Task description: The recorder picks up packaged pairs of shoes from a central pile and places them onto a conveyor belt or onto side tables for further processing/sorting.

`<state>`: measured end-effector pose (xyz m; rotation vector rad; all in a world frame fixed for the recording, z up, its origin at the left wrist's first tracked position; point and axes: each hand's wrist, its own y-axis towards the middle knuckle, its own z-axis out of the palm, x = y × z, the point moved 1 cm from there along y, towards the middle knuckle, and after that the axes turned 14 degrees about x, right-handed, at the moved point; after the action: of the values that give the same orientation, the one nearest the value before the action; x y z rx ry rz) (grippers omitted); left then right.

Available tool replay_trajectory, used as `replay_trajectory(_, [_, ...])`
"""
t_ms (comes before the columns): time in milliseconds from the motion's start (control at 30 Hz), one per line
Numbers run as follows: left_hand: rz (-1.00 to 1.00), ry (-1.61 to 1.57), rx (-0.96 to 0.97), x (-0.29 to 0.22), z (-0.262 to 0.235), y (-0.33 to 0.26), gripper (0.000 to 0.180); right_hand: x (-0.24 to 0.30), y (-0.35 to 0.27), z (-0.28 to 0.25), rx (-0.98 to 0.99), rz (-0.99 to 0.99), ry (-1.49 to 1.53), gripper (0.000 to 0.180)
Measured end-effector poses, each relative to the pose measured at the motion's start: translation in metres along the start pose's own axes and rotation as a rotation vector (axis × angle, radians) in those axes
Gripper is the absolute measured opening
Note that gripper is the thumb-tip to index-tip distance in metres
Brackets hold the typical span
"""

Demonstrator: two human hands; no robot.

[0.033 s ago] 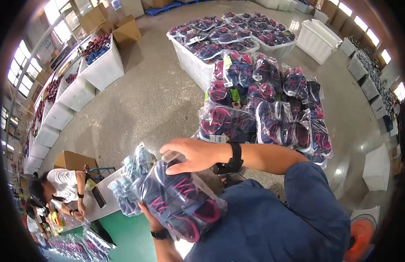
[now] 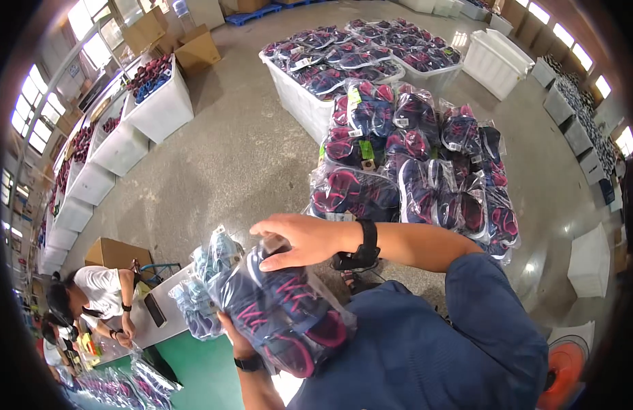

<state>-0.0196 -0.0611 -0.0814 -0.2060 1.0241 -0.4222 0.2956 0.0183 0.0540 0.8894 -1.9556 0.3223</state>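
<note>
Two co-workers (image 2: 98,301) sit at far lower left beside a grey table (image 2: 149,328), bent over their own work, with a brown carton (image 2: 115,253) just behind them. Bagged shoes in clear plastic lie along the green surface (image 2: 200,369) at the lower edge. Up the left side runs a curved row of white bins (image 2: 118,147) filled with dark and pink shoes, under bright windows.

Nearer the middle, a pale blue bagged pair (image 2: 204,294) sits just left of the bagged shoes (image 2: 289,318) the person carries against the chest: navy shoes with pink laces and soles in a clear bag. The left hand (image 2: 238,338), with a dark watch at the wrist, comes up from below and grips the bag's underside; its fingers are mostly hidden by the plastic. The right hand (image 2: 296,236) lies on top of the bag, fingers spread and curved down over the plastic, pressing it, so the bag is held between both hands. A black wristband sits on that wrist, and the blue sleeve (image 2: 460,294) fills the lower right.

Beyond the right forearm, a stack (image 2: 412,164) of similar bagged navy-and-pink shoes stands on the concrete floor (image 2: 241,157). Behind it a large white bin (image 2: 310,102) is heaped with more bags. Further right stand more white bins (image 2: 497,61), and an orange fan (image 2: 566,372) shows at the lower right edge.
</note>
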Motion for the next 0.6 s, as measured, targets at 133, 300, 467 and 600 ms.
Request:
replay_trajectory(133, [-0.230, 0.138, 0.666, -0.019, 0.069, 0.032, 0.092, -0.005, -0.017, -0.049, 0.115, 0.074, 0.021, 0.075])
replay_trajectory(300, [-0.321, 0.084, 0.772, -0.018, 0.139, 0.056, 0.088, 0.010, -0.034, -0.093, 0.457, 0.213, -0.072, 0.067])
replay_trajectory(467, [-0.345, 0.160, 0.788, 0.000, 0.151, 0.061, 0.090, -0.048, -0.070, -0.110, 0.311, 0.305, 0.235, 0.049])
replay_trajectory(600, [-0.090, 0.033, 0.483, 0.010, 0.137, 0.051, 0.081, -0.097, -0.111, -0.158, -0.238, 0.427, 0.419, 0.038])
